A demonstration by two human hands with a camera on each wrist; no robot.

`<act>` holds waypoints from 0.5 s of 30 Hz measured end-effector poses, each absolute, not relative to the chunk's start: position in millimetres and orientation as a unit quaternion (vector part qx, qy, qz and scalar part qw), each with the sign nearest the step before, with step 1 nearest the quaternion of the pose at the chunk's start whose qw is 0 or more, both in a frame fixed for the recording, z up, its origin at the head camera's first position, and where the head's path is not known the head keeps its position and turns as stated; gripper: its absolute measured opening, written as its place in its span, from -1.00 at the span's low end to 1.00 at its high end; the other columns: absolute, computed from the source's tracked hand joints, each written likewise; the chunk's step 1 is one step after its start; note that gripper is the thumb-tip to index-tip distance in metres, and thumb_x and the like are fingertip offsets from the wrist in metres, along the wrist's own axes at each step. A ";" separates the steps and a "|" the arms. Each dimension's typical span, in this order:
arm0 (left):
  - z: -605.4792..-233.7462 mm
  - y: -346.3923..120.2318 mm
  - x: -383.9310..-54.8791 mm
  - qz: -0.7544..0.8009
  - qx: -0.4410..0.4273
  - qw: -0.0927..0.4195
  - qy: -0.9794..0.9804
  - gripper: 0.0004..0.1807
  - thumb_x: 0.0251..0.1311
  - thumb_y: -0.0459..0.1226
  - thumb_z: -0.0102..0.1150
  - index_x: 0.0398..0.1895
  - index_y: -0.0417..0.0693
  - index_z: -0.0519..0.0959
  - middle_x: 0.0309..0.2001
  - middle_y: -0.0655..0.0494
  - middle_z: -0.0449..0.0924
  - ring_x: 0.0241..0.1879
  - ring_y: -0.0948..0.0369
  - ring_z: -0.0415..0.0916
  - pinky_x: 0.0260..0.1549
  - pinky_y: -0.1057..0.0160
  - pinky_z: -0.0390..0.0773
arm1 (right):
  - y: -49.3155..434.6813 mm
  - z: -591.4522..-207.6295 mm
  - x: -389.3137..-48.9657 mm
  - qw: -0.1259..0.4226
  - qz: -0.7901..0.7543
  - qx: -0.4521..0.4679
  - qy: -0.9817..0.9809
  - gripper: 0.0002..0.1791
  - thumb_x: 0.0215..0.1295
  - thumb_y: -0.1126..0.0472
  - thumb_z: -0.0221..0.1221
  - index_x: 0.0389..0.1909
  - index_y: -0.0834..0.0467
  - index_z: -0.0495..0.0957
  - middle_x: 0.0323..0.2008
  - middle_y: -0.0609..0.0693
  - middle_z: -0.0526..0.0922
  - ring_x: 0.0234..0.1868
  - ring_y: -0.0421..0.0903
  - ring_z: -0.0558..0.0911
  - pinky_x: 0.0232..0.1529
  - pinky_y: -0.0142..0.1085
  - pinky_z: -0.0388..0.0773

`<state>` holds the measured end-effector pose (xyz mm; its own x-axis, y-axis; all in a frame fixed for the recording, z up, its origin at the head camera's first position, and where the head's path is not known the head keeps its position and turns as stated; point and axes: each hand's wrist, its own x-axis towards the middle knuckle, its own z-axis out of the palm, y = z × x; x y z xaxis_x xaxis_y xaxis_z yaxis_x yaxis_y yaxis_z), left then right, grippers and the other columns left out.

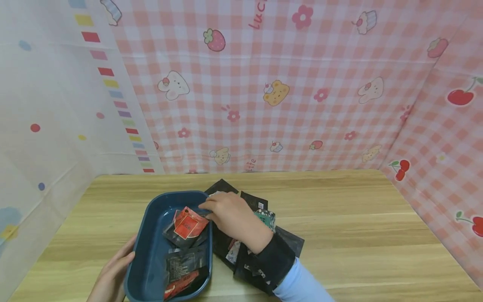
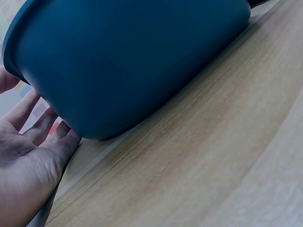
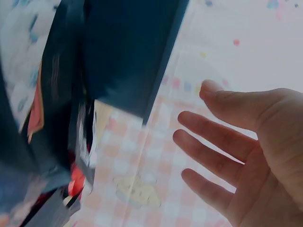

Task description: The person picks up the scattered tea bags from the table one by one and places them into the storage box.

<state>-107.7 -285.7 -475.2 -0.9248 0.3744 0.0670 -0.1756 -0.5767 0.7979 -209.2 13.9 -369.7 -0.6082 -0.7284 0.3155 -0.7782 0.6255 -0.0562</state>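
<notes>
A dark blue plastic basin (image 1: 151, 235) stands on the table, holding several small packets. A red packet (image 1: 190, 224) lies on top of black packets in its far half; a black packet with pale print (image 1: 185, 263) and a red-and-black one (image 1: 183, 284) lie nearer. My left hand (image 1: 115, 268) rests against the basin's outer left wall, fingers fairly straight in the left wrist view. Over the basin's right rim reaches my right hand (image 1: 232, 214), its fingertips close to the red packet. In the right wrist view that hand's fingers (image 3: 208, 132) are spread, with nothing between them.
Several black packets (image 1: 286, 239) overlap in a loose pile right of the basin, partly beneath my right forearm. A green-patterned packet (image 1: 266, 218) shows among them. Patterned cloth (image 1: 241, 105) hangs behind the wooden table (image 1: 358, 235) and at both sides.
</notes>
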 end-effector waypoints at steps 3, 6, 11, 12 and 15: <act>-475.6 -286.1 -107.6 0.882 0.119 0.159 0.427 -0.43 0.47 -0.38 -0.59 0.20 0.29 0.43 0.19 0.46 0.51 0.16 0.42 0.40 0.04 0.45 0.53 | 25.2 -370.4 -211.8 0.113 0.120 0.384 -0.908 -0.64 0.19 0.14 0.21 0.05 -0.01 0.60 0.03 -0.03 0.68 -0.04 -0.12 0.61 -0.01 -0.26 0.62; -475.6 -286.6 -107.7 0.881 0.112 0.161 0.430 -0.44 0.48 -0.36 -0.58 0.18 0.31 0.43 0.19 0.47 0.51 0.15 0.43 0.40 0.03 0.45 0.53 | 36.4 -372.4 -216.0 0.105 0.155 0.353 -0.917 -0.62 0.19 0.16 0.22 0.07 0.02 0.58 0.01 -0.01 0.69 -0.05 -0.10 0.62 -0.06 -0.24 0.63; -475.4 -287.6 -107.3 0.875 0.090 0.160 0.448 -0.46 0.48 -0.34 -0.54 0.15 0.36 0.45 0.16 0.52 0.52 0.13 0.45 0.41 0.01 0.45 0.54 | 52.8 -376.8 -224.9 0.075 0.194 0.301 -0.931 -0.58 0.18 0.17 0.23 0.09 0.06 0.56 0.01 0.02 0.69 -0.06 -0.06 0.63 -0.06 -0.16 0.63; -475.4 -287.7 -107.2 0.874 0.089 0.160 0.451 -0.47 0.48 -0.34 -0.54 0.14 0.37 0.45 0.16 0.52 0.52 0.13 0.46 0.41 0.01 0.45 0.54 | 56.2 -377.6 -226.3 0.063 0.200 0.287 -0.935 -0.57 0.17 0.17 0.23 0.10 0.06 0.55 0.03 0.03 0.68 -0.03 -0.04 0.62 -0.02 -0.14 0.62; -475.2 -287.4 -106.9 0.873 0.089 0.160 0.453 -0.47 0.48 -0.34 -0.54 0.14 0.37 0.44 0.16 0.53 0.52 0.13 0.46 0.41 0.02 0.45 0.54 | 66.8 -379.8 -229.5 0.018 0.223 0.241 -0.945 -0.52 0.14 0.17 0.26 0.14 0.09 0.52 0.11 0.07 0.64 0.07 0.01 0.57 0.09 -0.07 0.56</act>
